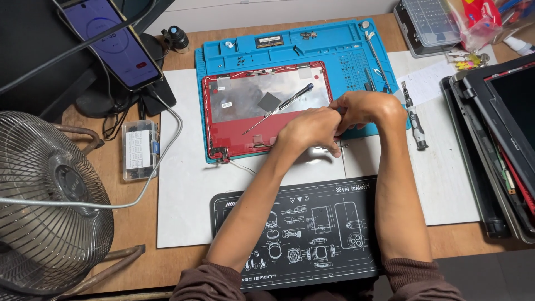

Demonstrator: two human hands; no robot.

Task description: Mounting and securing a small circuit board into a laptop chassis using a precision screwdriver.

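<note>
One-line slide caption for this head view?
Both hands, left hand and right hand, meet at the red laptop lid on a blue mat, screwdriver resting across it.

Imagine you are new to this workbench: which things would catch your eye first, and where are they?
The red laptop shell with its silvery lining lies on a bright blue work mat at the centre. The left hand and right hand meet at its right edge, beside a thin black-handled screwdriver lying across it. A round metal wire fan fills the lower left.
</note>
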